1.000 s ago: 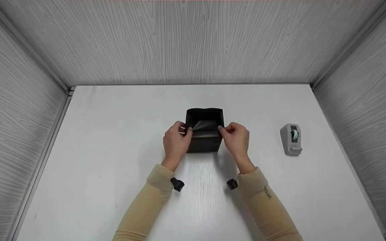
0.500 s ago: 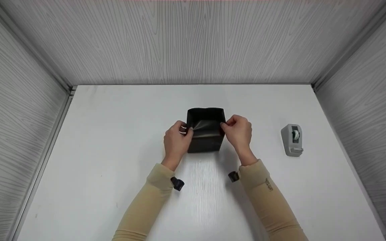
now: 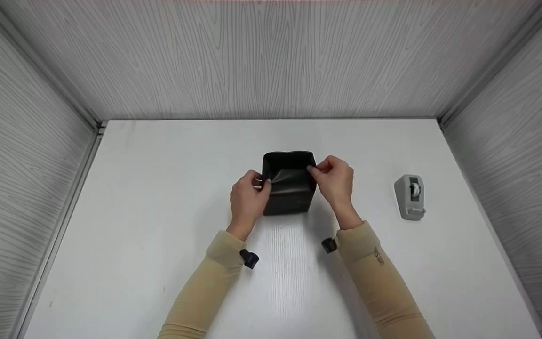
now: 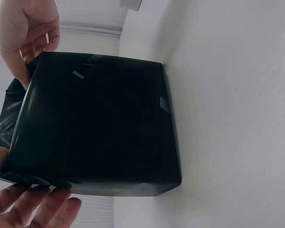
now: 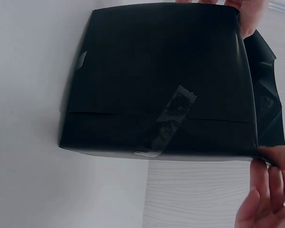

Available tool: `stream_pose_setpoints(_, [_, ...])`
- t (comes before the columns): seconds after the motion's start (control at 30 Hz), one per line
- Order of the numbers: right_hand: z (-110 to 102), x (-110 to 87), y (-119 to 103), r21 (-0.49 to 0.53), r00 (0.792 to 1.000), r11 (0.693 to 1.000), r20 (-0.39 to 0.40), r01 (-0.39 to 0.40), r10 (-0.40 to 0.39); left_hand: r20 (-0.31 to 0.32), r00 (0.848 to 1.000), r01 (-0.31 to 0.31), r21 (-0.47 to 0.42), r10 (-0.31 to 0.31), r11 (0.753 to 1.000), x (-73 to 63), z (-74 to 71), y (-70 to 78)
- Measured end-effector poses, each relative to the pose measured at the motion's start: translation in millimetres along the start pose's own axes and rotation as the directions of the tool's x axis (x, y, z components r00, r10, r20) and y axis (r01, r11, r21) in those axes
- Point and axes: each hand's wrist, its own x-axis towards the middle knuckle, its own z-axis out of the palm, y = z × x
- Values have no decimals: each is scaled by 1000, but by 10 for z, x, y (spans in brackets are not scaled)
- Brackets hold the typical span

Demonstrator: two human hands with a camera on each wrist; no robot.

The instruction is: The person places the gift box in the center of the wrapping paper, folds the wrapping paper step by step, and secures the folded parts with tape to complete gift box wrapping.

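Note:
A black open-topped box (image 3: 288, 202) of thin, glossy sheet stands in the middle of the white table. Its front wall folds inward at the top, and the inside is dark. At the left rim my left hand (image 3: 248, 195) holds the wall, thumb on the inner side and fingers outside. My right hand (image 3: 336, 181) pinches the right rim farther back, between thumb and fingers. In the right wrist view a strip of clear tape (image 5: 168, 121) crosses a seam near the box's lower edge. A small tape piece (image 4: 164, 104) shows near the base in the left wrist view.
A grey tape dispenser (image 3: 410, 197) with a roll stands to the right on the white table (image 3: 158, 212). Grey wood-grain panels (image 3: 271, 61) rise behind the table and on both sides.
My right hand has slid back along the right rim, away from the front corner. The box has shifted very slightly to the right. My left hand keeps its hold.

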Motion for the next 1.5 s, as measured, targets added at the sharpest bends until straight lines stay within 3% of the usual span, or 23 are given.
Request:
stream_pose_setpoints(0.27, [-47,-42,33,119,998,992,29,46,-50,-6,1000,-10,-1,10,1000,0,-2,0])
stream_pose_setpoints(0.67, [5,23,-45,11,997,999,-70,43,-42,3,1000,9,6,-9,1000,6,-3,1])
stream_pose_setpoints(0.9, [37,50,-61,-10,991,996,-106,83,-84,0,1000,-10,7,10,1000,3,-5,-6])
stream_pose_setpoints(1.03, [46,60,-64,5,993,996,-72,91,-91,-5,1000,-25,11,25,1000,4,-6,-4])
stream_pose_setpoints(1.23, [-28,-2,1,18,994,995,41,98,-99,-8,1000,-26,12,26,1000,2,7,-8])
stream_pose_setpoints(1.5, [-128,-249,121,-30,988,999,157,12,-7,-3,1000,-15,11,15,1000,0,6,-9])
